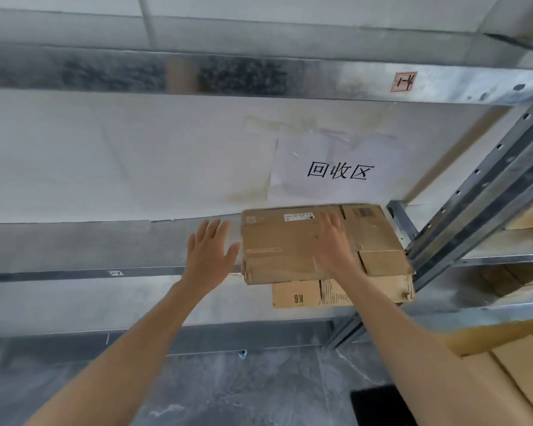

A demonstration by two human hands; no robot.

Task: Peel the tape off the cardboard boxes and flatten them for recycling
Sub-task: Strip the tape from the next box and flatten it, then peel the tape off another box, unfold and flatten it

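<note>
The left hand is wide open, fingers straight and spread. It holds nothing and hovers over the metal shelf just left of the top box. Its thumb comes close to that box's left edge; whether it touches cannot be told. The right hand is also open, palm down, with straight fingers lying over the middle of the top box. It is blurred, so contact looks likely but is not certain.

The top box is flattened and lies on the shelf at its right end, beside the upright post. It rests on a second flattened box, which sticks out toward the person past the front edge of the top one.

On the wall behind, a white paper sign reads "回收区" in black. The lower box shows "K6" printed upside down. The top box carries a white label with upside-down digits too small to read, and a barcode near its far right corner. A red-bordered tag on the upper beam bears a handwritten mark that cannot be read.
</note>
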